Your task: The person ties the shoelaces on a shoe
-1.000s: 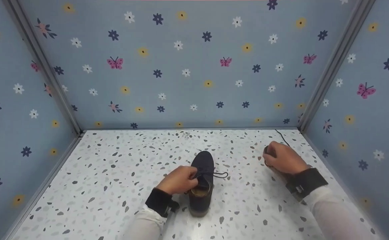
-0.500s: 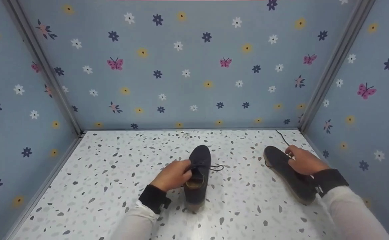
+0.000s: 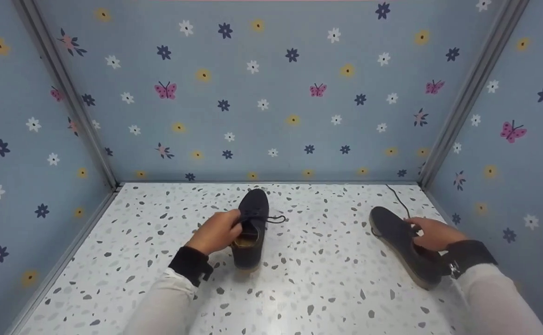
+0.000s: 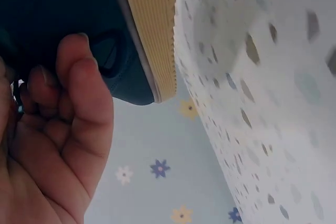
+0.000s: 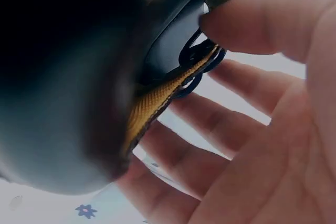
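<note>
one shoe (image 3: 255, 218) at seven o'clock is pinched by the left hand (image 3: 215, 231); another shoe (image 3: 400, 243) at four is touched by the spread right hand (image 3: 437, 234).

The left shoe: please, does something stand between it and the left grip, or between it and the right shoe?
Nothing visible. The left grip holds the left shoe. In the head view, speckled surface lies between it and the right shoe, with no separate object; a lace loop sticks out into that gap.

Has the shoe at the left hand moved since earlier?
Yes: in the head view, the shoe has shifted left and nearer the bottom edge of the back wall.
</note>
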A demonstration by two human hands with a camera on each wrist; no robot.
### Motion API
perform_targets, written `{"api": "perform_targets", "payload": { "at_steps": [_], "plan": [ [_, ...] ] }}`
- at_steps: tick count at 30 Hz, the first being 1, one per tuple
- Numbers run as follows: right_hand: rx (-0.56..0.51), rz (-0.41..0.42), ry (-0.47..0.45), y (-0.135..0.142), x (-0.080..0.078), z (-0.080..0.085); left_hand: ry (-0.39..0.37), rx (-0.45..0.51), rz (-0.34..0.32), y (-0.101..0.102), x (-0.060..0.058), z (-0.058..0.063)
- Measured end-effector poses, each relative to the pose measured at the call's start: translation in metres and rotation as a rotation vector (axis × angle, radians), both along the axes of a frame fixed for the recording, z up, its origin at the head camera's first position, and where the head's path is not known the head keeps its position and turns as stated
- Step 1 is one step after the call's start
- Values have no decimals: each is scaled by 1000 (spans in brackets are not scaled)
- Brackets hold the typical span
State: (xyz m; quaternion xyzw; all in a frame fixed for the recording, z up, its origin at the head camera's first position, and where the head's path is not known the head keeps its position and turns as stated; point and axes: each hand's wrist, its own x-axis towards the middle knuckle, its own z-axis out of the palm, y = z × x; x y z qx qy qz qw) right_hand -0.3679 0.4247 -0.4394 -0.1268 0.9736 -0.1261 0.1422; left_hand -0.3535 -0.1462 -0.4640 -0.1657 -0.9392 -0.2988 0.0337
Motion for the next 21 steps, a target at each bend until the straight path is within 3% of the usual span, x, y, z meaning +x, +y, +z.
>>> {"api": "perform_targets", "payload": {
  "at_steps": [9,17,21],
  "plan": [
    [105,-46,-25,-1,-2,6,-11,-29,46,-42,-20,-4],
    [227,0,-47,-10,-2,15,-38,-49,93,-71,-31,-4],
    [223,13,-26,-10,0,18,-52,-78,110,-80,-35,-8]
  ]
}}
